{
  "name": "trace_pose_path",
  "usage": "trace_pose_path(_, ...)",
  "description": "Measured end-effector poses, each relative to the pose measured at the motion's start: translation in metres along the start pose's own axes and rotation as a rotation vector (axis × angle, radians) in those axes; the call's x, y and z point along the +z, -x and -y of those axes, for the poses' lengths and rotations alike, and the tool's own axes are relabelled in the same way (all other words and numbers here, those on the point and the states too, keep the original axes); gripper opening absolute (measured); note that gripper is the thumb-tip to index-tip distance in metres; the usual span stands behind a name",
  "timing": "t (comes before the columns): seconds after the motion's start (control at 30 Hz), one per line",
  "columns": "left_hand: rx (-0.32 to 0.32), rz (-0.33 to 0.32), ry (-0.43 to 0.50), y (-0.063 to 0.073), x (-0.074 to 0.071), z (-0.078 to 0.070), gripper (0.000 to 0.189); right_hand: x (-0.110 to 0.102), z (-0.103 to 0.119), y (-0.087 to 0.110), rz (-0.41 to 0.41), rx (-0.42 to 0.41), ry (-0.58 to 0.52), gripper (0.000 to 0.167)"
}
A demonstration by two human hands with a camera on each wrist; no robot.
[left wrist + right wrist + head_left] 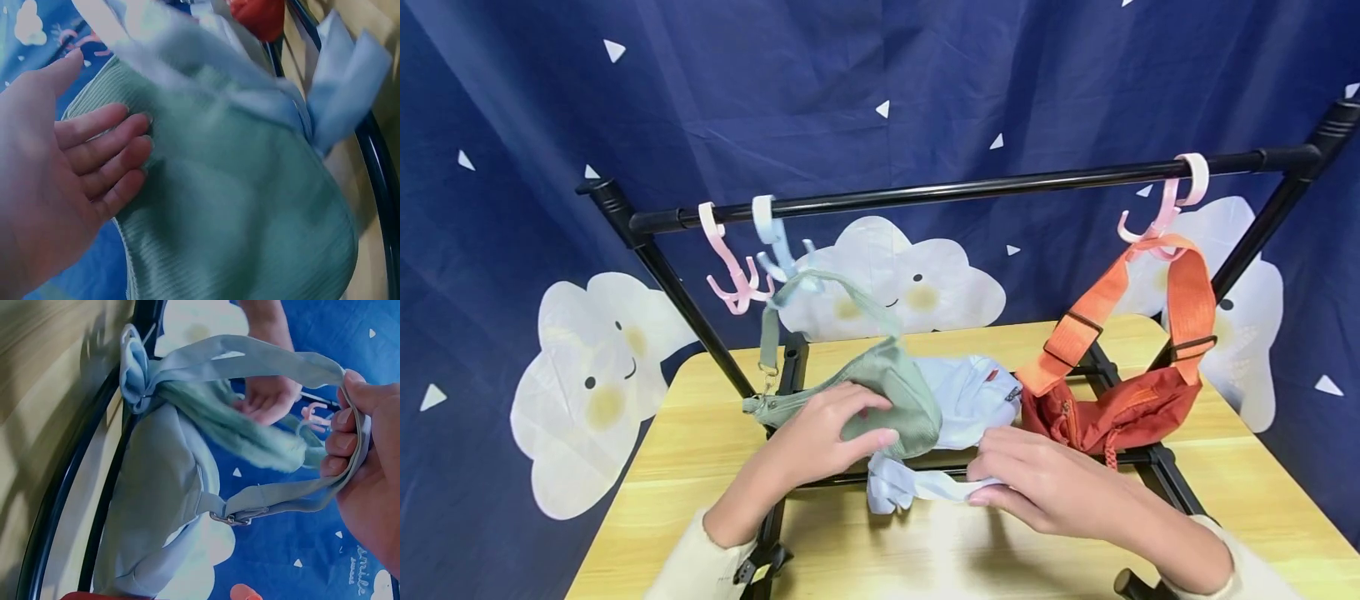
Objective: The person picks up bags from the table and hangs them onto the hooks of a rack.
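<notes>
A green ribbed shoulder bag (pixel 887 392) hangs by its strap from a light blue hook (pixel 778 242). My left hand (pixel 838 425) is at its side; in the left wrist view the fingers (pixel 119 156) lie nearly straight by the ribbed cloth, not curled round it. To the right of it is a light blue bag (pixel 966 400). My right hand (pixel 1037 475) grips its light blue strap (pixel 250 353), which loops through the curled fingers in the right wrist view. The strap's other end has a bow-like knot (pixel 134 375) beside the green bag.
An orange-red bag (pixel 1112 408) hangs from a pink hook (pixel 1165 208) at the right. Another pink hook (pixel 737 267) hangs on the left of the black rail (pixel 955 192). The black rack stands on a wooden table (pixel 685 467), before a blue curtain (pixel 820 100) with clouds.
</notes>
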State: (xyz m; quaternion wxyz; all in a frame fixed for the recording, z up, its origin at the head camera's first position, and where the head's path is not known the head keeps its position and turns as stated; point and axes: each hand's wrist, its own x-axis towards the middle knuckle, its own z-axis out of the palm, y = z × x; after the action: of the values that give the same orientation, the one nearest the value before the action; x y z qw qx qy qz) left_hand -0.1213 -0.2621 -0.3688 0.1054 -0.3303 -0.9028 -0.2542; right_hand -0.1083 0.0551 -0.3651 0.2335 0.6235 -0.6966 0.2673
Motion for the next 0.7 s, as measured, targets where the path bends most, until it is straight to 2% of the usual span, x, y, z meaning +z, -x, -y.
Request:
trace_pose_path(0.27,-0.047,-0.061,-0.079,-0.013,0.012,0.021,0.038,-0.007,0.005,-0.005,0.003,-0.036,-0.062,0.010)
trace_pose_path(0.43,-0.106,-0.053,-0.213,-0.016,0.021,0.028,0.064,-0.016,0.005,-0.007,-0.012,-0.033,-0.098,0.009)
trace_pose_path(0.57,-0.198,-0.029,-0.294,-0.019,0.030,0.036,0.087,-0.024,0.005,-0.005,-0.029,-0.019,-0.102,0.011)
trace_pose_path(0.7,-0.325,-0.047,-0.216,-0.021,0.037,0.044,0.102,-0.031,0.004,-0.006,-0.066,-0.028,-0.127,0.014)
